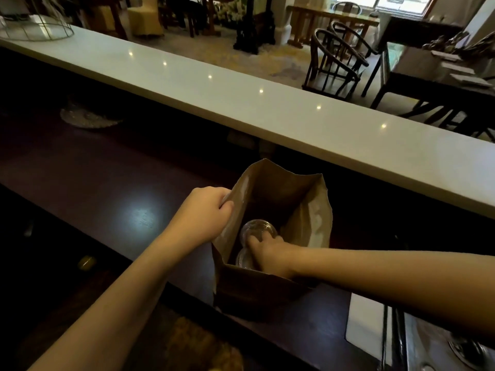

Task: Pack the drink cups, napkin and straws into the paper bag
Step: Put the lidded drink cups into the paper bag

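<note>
Head view: a person's right hand [267, 253] reaches down inside an open brown paper bag [308, 223], fingers bent, their tips touching the clear lid of the far cup [258, 227]. Whether the hand grips that cup or only rests on it cannot be told. A second lidded drink cup, the near cup [242, 259], sits just beside the first at the bag's bottom, on the side toward the person, partly hidden under the same hand. The left hand [206, 210] pinches the bag's left rim, fingers curled round the paper edge. The bag stands upright on a dark worktop [120, 183] with its mouth spread wide. Beyond the bag a pale raised counter [241, 103] runs across the scene, and past that stand dark wooden chairs [334, 70]. Well to the bag's left, near the counter's shadow, lies a glass dish [85, 119]. To the bag's right, nearer the person, are a white panel [364, 322] and a metal sink [455, 349].
</note>
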Demonstrator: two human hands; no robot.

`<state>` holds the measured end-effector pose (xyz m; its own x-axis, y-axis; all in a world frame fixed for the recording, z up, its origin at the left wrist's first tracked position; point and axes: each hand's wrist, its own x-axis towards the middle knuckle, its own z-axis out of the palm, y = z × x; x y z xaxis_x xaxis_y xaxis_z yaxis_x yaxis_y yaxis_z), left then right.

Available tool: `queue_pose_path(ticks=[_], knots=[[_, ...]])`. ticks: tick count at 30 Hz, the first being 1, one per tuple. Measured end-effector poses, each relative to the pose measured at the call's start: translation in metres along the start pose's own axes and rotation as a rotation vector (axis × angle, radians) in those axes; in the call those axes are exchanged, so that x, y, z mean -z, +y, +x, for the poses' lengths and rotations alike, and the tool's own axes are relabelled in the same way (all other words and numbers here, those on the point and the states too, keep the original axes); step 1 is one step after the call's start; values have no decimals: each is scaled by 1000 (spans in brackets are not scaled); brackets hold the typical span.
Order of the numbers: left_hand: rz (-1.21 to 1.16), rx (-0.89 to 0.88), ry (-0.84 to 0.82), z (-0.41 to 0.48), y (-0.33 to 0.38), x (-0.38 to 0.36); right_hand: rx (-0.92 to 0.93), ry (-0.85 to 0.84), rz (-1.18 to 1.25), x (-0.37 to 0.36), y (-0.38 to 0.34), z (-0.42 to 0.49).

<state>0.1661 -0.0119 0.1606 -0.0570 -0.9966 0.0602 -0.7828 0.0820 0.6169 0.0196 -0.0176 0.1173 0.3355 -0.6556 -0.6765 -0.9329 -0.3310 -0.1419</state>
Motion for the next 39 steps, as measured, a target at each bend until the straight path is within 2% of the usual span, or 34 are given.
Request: queue_pose_path(ticks=[3, 7, 15, 20, 26, 36, 39], knots=[[4, -19, 13, 0, 1, 0, -54, -15, -14, -13, -3, 17], [17, -44, -19, 0, 0, 0, -109, -83, 104, -23, -4, 35], [33, -88, -46, -2, -2, 2, -60, -59, 182, -27, 0, 37], [61, -99, -82, -1, 3, 2, -65, 48, 192, -31, 7, 46], [62, -92, -110, 0, 4, 3, -55, 71, 180, -45, 4, 55], [44, -54, -235, -14, 13, 12, -24, 32, 154, -40, 7, 48], [83, -71, -224, -23, 9, 12, -35, 22, 164, -37, 7, 45]])
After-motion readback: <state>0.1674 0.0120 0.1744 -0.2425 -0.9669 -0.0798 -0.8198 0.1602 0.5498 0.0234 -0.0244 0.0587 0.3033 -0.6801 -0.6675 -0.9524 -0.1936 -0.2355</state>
